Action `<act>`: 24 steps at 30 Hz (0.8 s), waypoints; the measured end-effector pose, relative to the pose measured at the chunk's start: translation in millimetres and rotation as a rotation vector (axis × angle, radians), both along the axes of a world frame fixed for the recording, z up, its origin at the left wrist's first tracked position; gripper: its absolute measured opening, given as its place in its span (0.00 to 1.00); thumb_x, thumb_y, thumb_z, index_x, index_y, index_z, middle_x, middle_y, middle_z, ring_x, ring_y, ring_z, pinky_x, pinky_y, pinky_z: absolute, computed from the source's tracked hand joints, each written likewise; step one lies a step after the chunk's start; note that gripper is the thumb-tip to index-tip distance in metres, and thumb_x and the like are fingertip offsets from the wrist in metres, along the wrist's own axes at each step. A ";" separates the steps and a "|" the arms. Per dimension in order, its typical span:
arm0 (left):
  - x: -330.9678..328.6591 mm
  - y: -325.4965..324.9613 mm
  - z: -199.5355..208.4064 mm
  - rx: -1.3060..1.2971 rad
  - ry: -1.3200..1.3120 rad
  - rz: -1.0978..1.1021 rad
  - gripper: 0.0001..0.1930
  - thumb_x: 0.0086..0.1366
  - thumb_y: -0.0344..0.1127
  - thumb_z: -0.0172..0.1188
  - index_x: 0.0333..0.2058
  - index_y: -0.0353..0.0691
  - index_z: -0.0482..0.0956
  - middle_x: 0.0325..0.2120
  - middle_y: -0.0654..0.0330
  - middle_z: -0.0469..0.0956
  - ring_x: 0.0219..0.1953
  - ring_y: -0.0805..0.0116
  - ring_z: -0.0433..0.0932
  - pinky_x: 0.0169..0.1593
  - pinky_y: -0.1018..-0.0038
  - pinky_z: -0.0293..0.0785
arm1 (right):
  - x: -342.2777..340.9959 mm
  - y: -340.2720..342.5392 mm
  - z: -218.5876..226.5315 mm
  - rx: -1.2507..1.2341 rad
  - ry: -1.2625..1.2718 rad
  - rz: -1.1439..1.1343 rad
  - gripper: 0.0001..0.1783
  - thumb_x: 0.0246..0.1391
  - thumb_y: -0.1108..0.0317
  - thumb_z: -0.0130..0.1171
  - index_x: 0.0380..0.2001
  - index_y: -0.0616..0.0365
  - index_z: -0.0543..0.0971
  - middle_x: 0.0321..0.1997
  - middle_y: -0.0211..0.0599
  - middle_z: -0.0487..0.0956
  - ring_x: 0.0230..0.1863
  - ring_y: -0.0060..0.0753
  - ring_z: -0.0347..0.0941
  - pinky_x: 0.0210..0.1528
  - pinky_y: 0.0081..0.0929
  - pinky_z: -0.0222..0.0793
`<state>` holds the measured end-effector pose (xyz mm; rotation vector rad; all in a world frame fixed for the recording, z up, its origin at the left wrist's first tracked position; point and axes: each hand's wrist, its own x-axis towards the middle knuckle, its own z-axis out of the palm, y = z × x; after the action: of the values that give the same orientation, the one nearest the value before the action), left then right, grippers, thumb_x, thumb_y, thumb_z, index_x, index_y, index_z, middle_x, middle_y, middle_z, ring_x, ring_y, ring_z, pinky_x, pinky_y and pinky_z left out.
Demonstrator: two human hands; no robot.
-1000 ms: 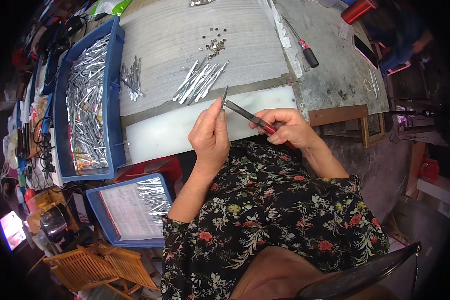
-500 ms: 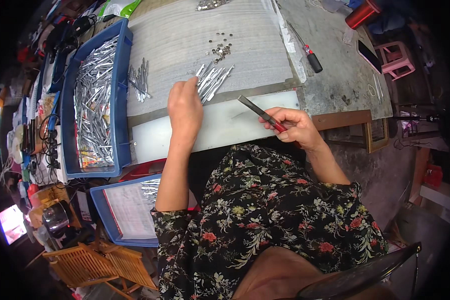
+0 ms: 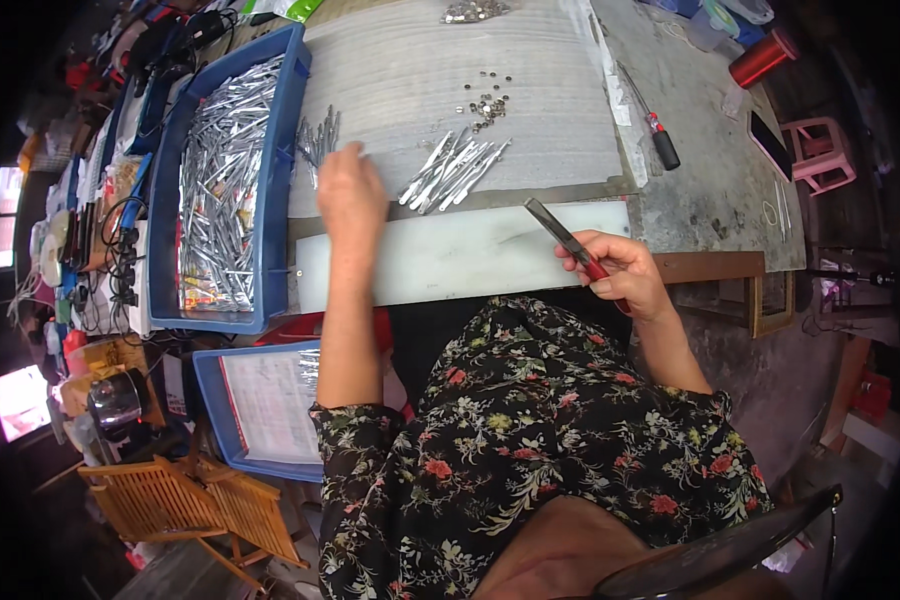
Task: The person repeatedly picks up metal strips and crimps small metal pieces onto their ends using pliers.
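"Two piles (image 3: 458, 174) right of our bin (image 3: 278, 190); what's done?"
"Unclear; strips (image 3: 225, 180) inside suggest plenty left. Our right hand (image 3: 624, 274) grips pliers (image 3: 558, 229); left hand (image 3: 352, 192), at the bin-side pile (image 3: 316, 134), hides its grasp."

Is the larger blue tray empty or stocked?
Stocked: the larger blue tray has silvery metal pieces strewn along most of its length.

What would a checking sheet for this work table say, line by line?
Surface: grey table, with a pale sheet and a white board.
Work things: small strip pile at left, larger strip pile near round metal bits, blue bin holding strips.
Clutter: screwdriver, phone and red canister at right.
Hands: left hand at the small strip pile, blurred, grip unclear; right hand holds pliers.
Cables: black tangle left of the blue bin.
Surroundings: wooden chair, pink stool.
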<state>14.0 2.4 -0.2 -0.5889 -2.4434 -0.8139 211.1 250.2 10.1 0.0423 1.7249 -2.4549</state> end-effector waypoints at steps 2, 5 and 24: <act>-15.8 -19.4 -4.5 -0.220 0.044 0.182 0.04 0.51 0.27 0.51 0.26 0.33 0.71 0.25 0.47 0.72 0.29 0.49 0.71 0.33 0.62 0.68 | 0.0 -0.2 1.5 -0.006 -0.004 -0.004 0.16 0.30 0.77 0.53 0.30 0.68 0.73 0.45 0.45 0.70 0.40 0.25 0.66 0.45 0.22 0.60; -27.3 -38.2 -0.8 -0.323 -0.103 0.325 0.06 0.52 0.29 0.51 0.27 0.31 0.70 0.25 0.45 0.72 0.30 0.47 0.72 0.34 0.61 0.69 | -2.5 -3.9 5.4 -0.015 0.004 0.006 0.15 0.30 0.77 0.53 0.29 0.68 0.73 0.45 0.46 0.70 0.40 0.25 0.66 0.45 0.23 0.60; -54.1 -35.7 1.8 -0.308 -0.408 0.452 0.13 0.56 0.35 0.46 0.33 0.30 0.70 0.33 0.44 0.73 0.36 0.47 0.73 0.40 0.60 0.70 | -1.8 -2.9 0.0 0.029 0.018 0.012 0.18 0.29 0.69 0.56 0.30 0.67 0.73 0.44 0.47 0.70 0.34 0.21 0.66 0.36 0.16 0.61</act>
<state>-40.1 -33.4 1.5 0.0524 -2.9390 -0.3997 209.3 247.3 10.1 0.0128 1.7625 -2.4295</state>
